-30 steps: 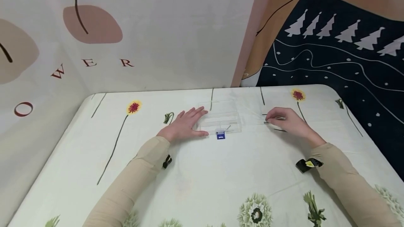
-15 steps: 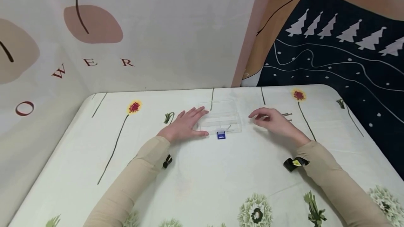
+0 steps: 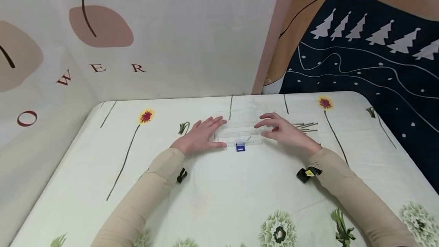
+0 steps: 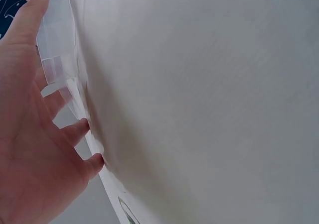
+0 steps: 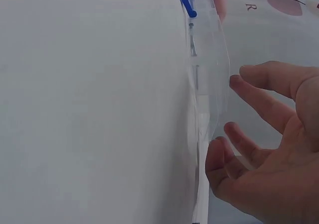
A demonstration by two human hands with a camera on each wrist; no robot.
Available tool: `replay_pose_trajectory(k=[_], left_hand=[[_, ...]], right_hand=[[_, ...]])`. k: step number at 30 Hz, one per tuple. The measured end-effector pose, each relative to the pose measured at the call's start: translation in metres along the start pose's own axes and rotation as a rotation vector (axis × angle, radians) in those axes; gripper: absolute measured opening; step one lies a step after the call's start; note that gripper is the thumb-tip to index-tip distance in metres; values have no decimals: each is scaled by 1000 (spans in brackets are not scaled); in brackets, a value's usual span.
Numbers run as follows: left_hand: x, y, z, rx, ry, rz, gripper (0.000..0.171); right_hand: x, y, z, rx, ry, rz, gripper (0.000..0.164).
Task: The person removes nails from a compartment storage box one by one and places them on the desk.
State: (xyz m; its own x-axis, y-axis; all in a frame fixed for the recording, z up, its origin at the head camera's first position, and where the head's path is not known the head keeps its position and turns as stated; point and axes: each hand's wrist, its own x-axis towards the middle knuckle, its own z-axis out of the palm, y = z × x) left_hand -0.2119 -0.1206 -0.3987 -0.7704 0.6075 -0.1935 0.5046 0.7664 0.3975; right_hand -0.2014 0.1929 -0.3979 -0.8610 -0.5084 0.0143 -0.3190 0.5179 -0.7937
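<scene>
A clear plastic compartment box with a blue latch lies on the table. My left hand rests spread at its left edge, thumb by the front corner; its fingers are straight in the left wrist view. At the box's right side is my right hand, fingers loosely bent, with nothing visible between thumb and index finger. Inside the front compartment lies a small screw or nail, and a second thin metal piece shows beside it. Several long nails lie right of the right hand, partly hidden by it.
A white flower-print cloth covers the table. A pale wall hanging rises behind its back edge, and a dark tree-print cloth hangs at the right. Black wrist cameras sit on both sleeves.
The right hand has moved left, from over the nails to the box's right edge, uncovering the nails. My left hand has stayed in place at the box.
</scene>
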Motion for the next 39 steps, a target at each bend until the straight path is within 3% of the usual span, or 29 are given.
replay_pose_trajectory(k=[13,39], left_hand=[[-1,-2,2,-3,7,22,80],[0,-3,2,11,-1,12,79]], right_hand=[[18,-2,13,-69,-75,36,28],[23,-9,8,-197,-150,-23,25]])
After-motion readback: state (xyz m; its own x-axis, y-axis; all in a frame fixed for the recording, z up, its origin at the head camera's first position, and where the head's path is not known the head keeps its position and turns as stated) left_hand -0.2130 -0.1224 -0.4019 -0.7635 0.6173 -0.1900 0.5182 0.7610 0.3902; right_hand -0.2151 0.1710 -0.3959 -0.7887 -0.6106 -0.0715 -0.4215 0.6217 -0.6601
